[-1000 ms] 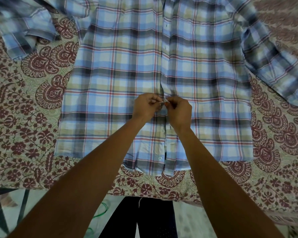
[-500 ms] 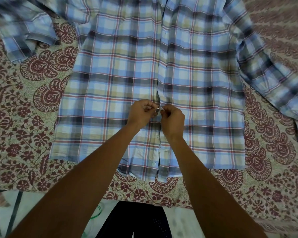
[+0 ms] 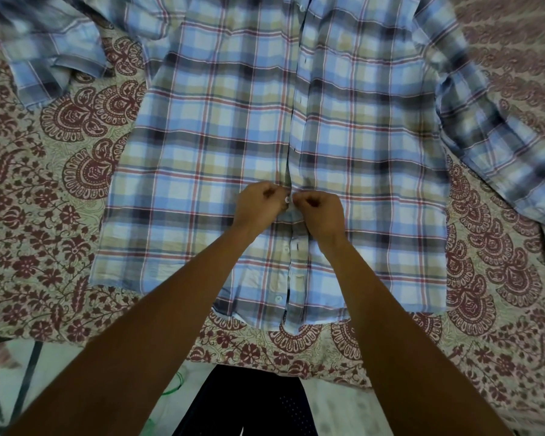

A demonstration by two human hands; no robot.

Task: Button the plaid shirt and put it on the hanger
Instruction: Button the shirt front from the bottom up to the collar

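Both arms reach forward from the bottom of the view, forearms bare and nearly straight, converging on the middle of the shirt (image 3: 214, 127). The left hand (image 3: 258, 206) has its fingers curled and pinches the left front edge of the shirt. The right hand (image 3: 321, 215) is curled the same way and pinches the right front edge. The knuckles of the two hands are almost touching, and a white button (image 3: 286, 200) shows in the narrow gap between them. Below the hands another button (image 3: 285, 248) sits bare beside its slit, so the front is open there. Above the hands the two edges lie together, but whether they are fastened cannot be told.

The shirt lies front-up and flat on a bedspread (image 3: 41, 196) printed with maroon flowers and paisley. Its hem is close to the near edge, one sleeve is bunched toward the far left corner, and the other trails off to the right. Past the near edge are a pale patterned floor (image 3: 7, 369) and the person's dark trousers (image 3: 255, 404).
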